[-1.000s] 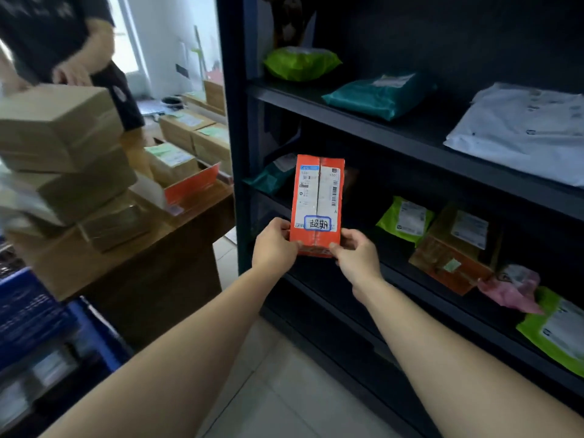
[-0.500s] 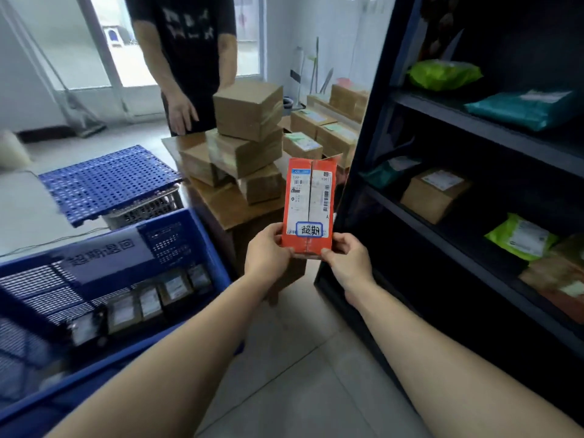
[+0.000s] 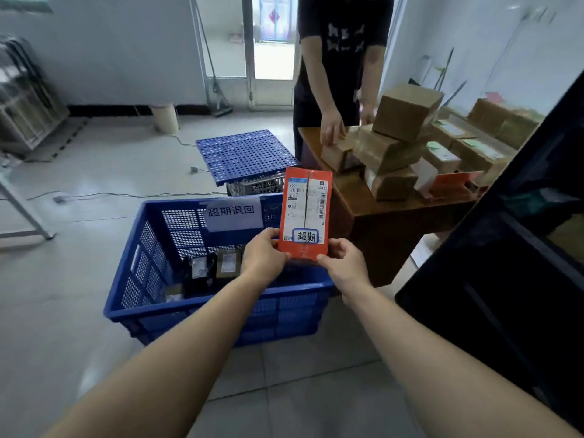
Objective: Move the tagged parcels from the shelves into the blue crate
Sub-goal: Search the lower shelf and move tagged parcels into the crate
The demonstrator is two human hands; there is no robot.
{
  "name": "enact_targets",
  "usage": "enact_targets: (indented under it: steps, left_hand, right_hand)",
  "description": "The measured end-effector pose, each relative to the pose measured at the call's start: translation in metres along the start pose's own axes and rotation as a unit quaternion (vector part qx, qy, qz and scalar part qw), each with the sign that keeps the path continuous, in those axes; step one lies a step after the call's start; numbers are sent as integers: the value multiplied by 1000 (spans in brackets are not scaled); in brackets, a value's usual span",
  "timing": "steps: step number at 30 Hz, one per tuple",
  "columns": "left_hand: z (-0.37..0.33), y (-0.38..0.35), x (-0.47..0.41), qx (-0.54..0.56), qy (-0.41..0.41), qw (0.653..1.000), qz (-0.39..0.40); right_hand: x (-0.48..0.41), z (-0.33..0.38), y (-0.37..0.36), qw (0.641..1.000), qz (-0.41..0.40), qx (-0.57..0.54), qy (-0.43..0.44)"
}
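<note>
The parcel, an orange carton, stands upright at the centre of the frame, held in the air by its bottom corners: the left hand pinches the lower left corner and the right hand the lower right, fingers curled round the edges. It hangs over the right end of the crate, which sits on the floor in the lower middle of the frame with a few dark parcels on its bottom. Right of the crate is a wooden table stacked with brown boxes, where another person works; a dark shelf fills the right edge. As I judge it, the risk is in the release. Gripped only at its base, the tall carton could topple out of the fingers, and because it is so close to the crate's right wall, a careless drop might strike the rim and fall to the floor by the table, or land hard on the parcels below. A blue-ringed tag on the carton reads 超期, and the white sign on the crate's far wall reads 超期退回. The shipping label shows barcodes and the letter A; its fine print is too small to read.
</note>
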State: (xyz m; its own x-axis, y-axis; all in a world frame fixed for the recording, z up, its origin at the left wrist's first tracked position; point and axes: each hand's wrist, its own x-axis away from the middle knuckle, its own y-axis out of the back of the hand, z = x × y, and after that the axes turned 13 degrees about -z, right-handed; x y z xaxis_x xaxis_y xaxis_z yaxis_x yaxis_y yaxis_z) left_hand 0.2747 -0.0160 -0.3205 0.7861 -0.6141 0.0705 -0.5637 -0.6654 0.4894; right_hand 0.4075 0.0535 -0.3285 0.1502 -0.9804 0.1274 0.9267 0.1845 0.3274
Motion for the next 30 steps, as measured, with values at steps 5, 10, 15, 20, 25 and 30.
enact_targets:
  steps: [5,10,15,20,25,30]
  left_hand:
    - [28,41,-23,-12,32,999,-36]
    - [51,68,-57,-26,60,996,-63]
    - [74,81,-102,-26,100,991,-83]
    - [103,89,-144,-19,138,985,-103]
    - [137,102,-184,-33,160,982,-97]
    - [175,118,-232,-41,181,980,-70]
  right_hand:
    - [3,14,-55,998,59,14,21]
    - [-15,25,-110,992,111,43,29]
    - [-46,32,-164,986,150,63,24]
    - [-75,30,-219,977,184,105,26]
    - [-90,20,-274,969,209,133,4]
    - [-107,13,-335,964,215,154,-27]
